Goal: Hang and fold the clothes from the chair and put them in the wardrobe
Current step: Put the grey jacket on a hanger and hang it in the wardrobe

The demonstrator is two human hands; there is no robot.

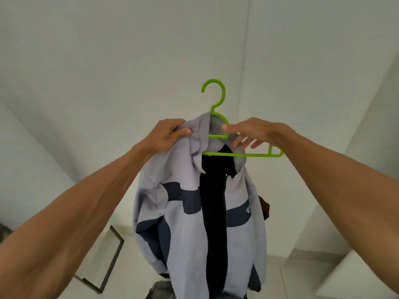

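A lilac-grey jacket [187, 223] with navy panels and a black open front hangs in front of me. A bright green plastic hanger [216, 98] is partly inside it: the left arm is under the jacket's shoulder, the right arm [259, 155] sticks out bare. My left hand [166, 135] grips the jacket's left shoulder fabric near the collar. My right hand [248, 132] holds the hanger's right arm just below the hook, thumb on top and fingers beneath. The jacket's right shoulder sags below the hanger bar.
White walls [108, 72] fill the background. A dark metal frame [112, 255] stands on the pale floor at lower left. A brown object [265, 209] peeks from behind the jacket on the right, and grey cloth [159, 288] lies below it. A white ledge [356, 275] sits at lower right.
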